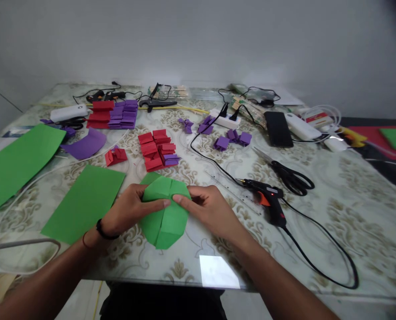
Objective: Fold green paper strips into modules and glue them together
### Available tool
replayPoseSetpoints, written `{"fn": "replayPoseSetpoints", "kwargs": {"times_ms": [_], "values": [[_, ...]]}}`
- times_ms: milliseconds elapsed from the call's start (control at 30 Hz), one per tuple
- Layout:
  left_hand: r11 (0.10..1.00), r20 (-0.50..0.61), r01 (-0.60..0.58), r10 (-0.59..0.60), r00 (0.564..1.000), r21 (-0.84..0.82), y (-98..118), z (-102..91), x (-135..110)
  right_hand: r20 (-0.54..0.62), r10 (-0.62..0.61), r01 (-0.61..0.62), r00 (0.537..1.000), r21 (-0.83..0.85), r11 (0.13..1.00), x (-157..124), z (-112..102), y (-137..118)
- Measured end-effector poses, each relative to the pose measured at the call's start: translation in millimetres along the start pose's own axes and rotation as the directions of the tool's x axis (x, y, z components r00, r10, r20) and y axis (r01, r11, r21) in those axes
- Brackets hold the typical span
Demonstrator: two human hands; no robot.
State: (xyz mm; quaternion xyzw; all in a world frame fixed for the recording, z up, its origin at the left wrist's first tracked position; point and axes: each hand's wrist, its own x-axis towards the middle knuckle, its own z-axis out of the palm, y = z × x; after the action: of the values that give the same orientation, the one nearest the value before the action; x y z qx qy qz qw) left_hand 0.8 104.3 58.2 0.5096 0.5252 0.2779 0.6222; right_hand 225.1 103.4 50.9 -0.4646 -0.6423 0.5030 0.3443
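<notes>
Between my two hands is a folded green paper [166,224] with clipped corners and a crease or seam running down its middle. My left hand [133,206] grips its left side, thumb lying on top near the seam and fingers hidden underneath. On the right side, my right hand [207,206] holds it with the thumb pressed on top close to the seam; its other fingers are mostly behind the paper. A flat green sheet [85,202] lies to the left of my left hand. Folded red paper pieces [153,151] sit just beyond the held paper.
A glue gun [267,198] with a lit red light and black-handled scissors [289,175] lie to the right. Purple folded pieces [222,143], a power strip [224,119] and a phone [278,129] are farther back. Cables cross the table. A larger green sheet [25,164] lies far left.
</notes>
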Motion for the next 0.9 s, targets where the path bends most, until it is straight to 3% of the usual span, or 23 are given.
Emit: {"fn": "replayPoseSetpoints", "kwargs": {"times_ms": [133,567,767,900], "values": [[0.998,-0.008,-0.055,0.055,0.998,-0.036,-1.3,0.6,0.0,0.039,0.028,-0.027,0.999,-0.015,1.0,-0.9,2.2,-0.6],[0.998,0.001,-0.057,0.057,0.998,0.015,-3.0,-2.0,4.4,0.033,0.007,-0.006,0.999,-0.028,1.0,2.2,3.2,3.0],[0.993,0.116,-0.062,0.05,0.992,0.101,-7.2,-5.4,6.9,0.023,-0.04,0.042,0.999,-0.093,0.995,1.8,3.6,3.5],[0.98,0.164,-0.098,0.07,0.984,0.173,-6.5,-5.7,9.5,0.014,-0.018,0.018,1.0,-0.04,0.999,1.6,5.5,4.2]]}}
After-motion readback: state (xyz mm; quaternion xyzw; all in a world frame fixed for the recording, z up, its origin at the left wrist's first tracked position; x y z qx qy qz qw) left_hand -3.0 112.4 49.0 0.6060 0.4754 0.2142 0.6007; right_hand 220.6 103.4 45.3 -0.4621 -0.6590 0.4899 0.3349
